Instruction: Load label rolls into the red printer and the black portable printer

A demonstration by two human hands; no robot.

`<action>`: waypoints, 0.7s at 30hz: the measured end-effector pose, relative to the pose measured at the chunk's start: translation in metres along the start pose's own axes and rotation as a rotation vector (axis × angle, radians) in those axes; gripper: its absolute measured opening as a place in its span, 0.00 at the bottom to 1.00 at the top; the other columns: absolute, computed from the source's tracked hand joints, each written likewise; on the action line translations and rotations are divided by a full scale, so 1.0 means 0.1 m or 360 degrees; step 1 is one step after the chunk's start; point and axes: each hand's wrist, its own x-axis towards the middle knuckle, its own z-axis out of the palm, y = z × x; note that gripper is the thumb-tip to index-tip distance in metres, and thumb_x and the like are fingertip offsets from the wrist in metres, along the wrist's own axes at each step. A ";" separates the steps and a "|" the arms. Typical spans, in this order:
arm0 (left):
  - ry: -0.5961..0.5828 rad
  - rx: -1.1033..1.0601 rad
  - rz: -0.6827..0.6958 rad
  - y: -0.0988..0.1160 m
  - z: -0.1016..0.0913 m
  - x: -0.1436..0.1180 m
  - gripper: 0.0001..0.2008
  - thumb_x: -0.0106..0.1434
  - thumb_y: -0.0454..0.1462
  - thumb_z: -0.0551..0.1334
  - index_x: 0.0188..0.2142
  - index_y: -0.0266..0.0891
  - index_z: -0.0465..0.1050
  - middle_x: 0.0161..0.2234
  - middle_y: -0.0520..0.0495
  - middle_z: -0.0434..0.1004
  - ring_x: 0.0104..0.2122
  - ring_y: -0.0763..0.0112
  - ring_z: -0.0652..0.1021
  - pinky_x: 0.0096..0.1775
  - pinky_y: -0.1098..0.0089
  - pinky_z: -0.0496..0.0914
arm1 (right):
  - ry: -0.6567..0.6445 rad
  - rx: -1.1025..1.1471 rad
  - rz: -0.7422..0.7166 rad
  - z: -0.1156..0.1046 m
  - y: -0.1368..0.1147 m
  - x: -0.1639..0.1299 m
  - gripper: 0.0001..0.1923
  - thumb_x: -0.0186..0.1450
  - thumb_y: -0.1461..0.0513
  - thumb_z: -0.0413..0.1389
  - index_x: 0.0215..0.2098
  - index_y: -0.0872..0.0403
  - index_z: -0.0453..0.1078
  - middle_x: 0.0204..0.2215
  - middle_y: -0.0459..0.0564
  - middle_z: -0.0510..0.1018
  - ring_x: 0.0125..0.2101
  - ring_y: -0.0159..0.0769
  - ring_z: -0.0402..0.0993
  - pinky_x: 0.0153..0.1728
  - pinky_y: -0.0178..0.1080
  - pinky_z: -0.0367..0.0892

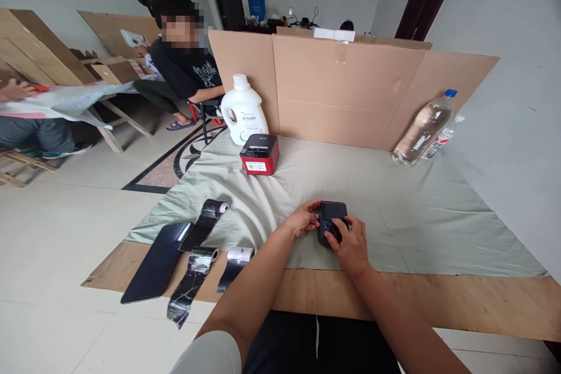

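both hands [326, 231] forward, close together, fingers curled

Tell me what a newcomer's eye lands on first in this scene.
First, the two hands at the near middle of the pale green cloth: the left hand and right hand both grip a small black device. Next, the red and black box standing farther back, with a white jug behind it against the cardboard wall. To the left, three dark paper rolls trail off the cloth beside a black tablet.
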 end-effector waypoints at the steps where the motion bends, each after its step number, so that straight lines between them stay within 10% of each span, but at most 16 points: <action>1: 0.0020 0.0020 -0.0003 0.01 0.02 0.00 0.34 0.50 0.23 0.58 0.57 0.45 0.66 0.65 0.42 0.56 0.19 0.90 0.71 0.15 0.82 0.61 | 0.0009 -0.0011 -0.0023 0.00 -0.01 0.00 0.16 0.65 0.51 0.54 0.44 0.52 0.73 0.43 0.56 0.65 0.43 0.44 0.62 0.44 0.50 0.68; 13: 0.0233 0.0251 0.0011 0.05 0.16 -0.04 0.34 0.48 0.22 0.54 0.55 0.42 0.62 0.65 0.42 0.57 0.15 0.90 0.67 0.13 0.80 0.56 | 0.0049 -0.0050 0.0004 -0.01 -0.06 0.00 0.15 0.64 0.52 0.55 0.41 0.53 0.74 0.43 0.57 0.62 0.44 0.46 0.60 0.44 0.50 0.68; 21: 0.0243 0.0326 -0.0007 0.06 0.17 -0.04 0.34 0.49 0.22 0.54 0.56 0.43 0.59 0.65 0.41 0.56 0.14 0.90 0.68 0.13 0.81 0.57 | 0.0047 0.0157 0.0167 0.08 0.05 0.00 0.26 0.66 0.49 0.50 0.56 0.54 0.65 0.52 0.62 0.63 0.51 0.50 0.62 0.50 0.57 0.65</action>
